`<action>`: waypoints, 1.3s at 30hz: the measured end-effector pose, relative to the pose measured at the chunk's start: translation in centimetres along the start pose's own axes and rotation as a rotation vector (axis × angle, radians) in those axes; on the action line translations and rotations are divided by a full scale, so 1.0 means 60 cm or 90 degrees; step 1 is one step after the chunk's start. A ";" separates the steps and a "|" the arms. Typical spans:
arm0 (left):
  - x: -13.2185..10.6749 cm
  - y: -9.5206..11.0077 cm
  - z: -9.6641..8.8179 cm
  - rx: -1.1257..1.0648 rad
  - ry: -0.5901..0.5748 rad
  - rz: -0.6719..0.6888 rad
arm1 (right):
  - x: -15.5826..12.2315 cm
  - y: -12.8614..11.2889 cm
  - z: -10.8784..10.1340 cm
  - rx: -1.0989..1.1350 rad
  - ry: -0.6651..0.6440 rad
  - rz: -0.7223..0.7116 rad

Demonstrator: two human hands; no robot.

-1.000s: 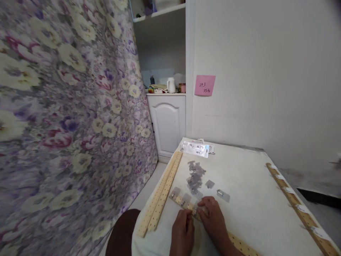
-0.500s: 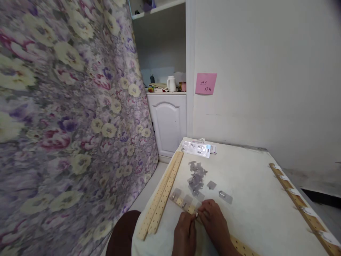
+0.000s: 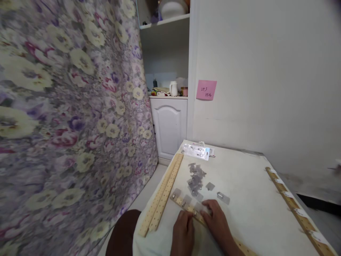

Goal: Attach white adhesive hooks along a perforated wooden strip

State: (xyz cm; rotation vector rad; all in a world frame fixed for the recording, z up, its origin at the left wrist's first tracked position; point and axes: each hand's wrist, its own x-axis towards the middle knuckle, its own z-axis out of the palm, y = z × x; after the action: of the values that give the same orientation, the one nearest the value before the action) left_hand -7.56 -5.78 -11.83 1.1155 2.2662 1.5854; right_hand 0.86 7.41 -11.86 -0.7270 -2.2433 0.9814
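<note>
Both my hands rest on a perforated wooden strip (image 3: 179,200) that lies slantwise near the table's front. My left hand (image 3: 183,233) has its fingers curled down onto the strip. My right hand (image 3: 217,222) presses its bunched fingertips on a clear adhesive hook (image 3: 198,209) on the strip. Two more clear hooks sit on the strip's upper end. A pile of loose clear hooks (image 3: 196,176) lies just beyond my hands, with a single hook (image 3: 223,197) off to the right.
Two long wooden strips (image 3: 163,193) lie side by side along the white table's (image 3: 247,199) left edge; another strip with hooks (image 3: 295,209) runs along the right edge. A hook package (image 3: 195,150) is at the far edge. Floral curtain (image 3: 66,124) left, wall with pink note (image 3: 206,89) behind.
My hands stay on the strip with only small finger shifts. The view has tilted slightly, showing more of the shelf above.
</note>
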 end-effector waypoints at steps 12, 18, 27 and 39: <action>-0.001 -0.004 0.002 -0.003 0.026 -0.056 | -0.051 -0.004 -0.049 -0.149 -0.096 0.049; -0.001 0.004 -0.001 0.005 0.011 -0.057 | -0.045 -0.013 -0.047 -0.156 -0.101 0.073; 0.001 0.004 0.000 0.009 0.011 -0.059 | -0.043 -0.009 -0.040 -0.129 -0.091 0.084; 0.010 -0.022 0.004 0.028 0.001 -0.040 | 0.064 0.119 -0.110 -0.151 0.067 0.153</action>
State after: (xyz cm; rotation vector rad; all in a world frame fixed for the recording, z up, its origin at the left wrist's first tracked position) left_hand -8.52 -5.41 -12.92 1.0433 2.3245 1.5205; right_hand 4.54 17.18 -12.58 -1.1481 -2.2373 0.7710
